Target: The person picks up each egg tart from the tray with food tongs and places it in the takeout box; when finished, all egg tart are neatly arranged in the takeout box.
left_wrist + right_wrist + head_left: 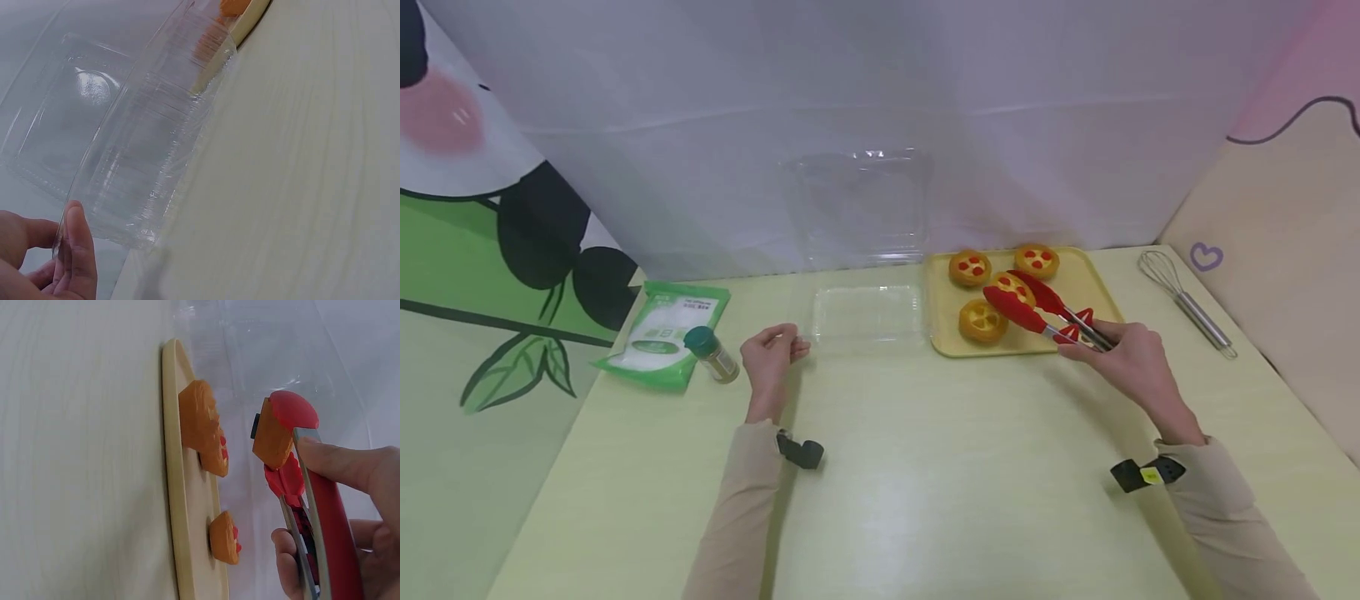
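Note:
My right hand [1131, 367] grips metal tongs [328, 531] with red scalloped tips. Between those tips is a small tart [273, 434] with a golden crust and red topping, raised above the yellow tray [951, 350]. Three more tarts sit on the tray: two red-topped ones at the back and a yellow-topped tart [982, 322] at the front left. Left of the tray stands a clear plastic clamshell box [867, 312], its lid [865, 208] upright against the back wall. My left hand [770, 358] pinches the box's left edge between thumb and fingers, seen in the left wrist view.
A green-and-white bag [666, 333] lies at the left, with a green-capped shaker jar [711, 354] beside it. A whisk [1187, 304] lies right of the tray, near the right wall. A pale cloth wall [700, 192] closes off the table's back.

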The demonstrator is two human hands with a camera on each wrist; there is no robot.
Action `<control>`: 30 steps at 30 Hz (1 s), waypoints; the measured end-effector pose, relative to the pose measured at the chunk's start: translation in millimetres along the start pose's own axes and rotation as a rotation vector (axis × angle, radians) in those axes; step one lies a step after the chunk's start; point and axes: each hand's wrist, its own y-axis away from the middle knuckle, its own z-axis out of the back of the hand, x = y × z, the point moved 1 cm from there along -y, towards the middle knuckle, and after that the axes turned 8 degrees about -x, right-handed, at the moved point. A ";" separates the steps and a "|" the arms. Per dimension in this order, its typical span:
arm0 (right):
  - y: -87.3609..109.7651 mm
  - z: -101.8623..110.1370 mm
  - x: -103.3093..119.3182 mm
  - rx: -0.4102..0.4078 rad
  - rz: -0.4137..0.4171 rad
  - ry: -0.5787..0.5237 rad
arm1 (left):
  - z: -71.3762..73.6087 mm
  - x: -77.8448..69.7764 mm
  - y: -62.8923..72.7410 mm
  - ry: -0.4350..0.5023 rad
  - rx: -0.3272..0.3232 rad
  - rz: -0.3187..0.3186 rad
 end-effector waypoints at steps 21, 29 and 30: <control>-22.1 -50.8 74.1 0.181 0.125 -0.071 | -2.1 5.4 -4.8 0.010 -0.009 -0.012; -32.5 -75.3 97.4 0.231 0.186 -0.068 | -2.2 3.4 -3.1 -0.006 -0.026 0.002; -33.6 -77.9 100.5 0.236 0.187 -0.074 | -2.1 3.3 -2.9 -0.008 -0.027 0.003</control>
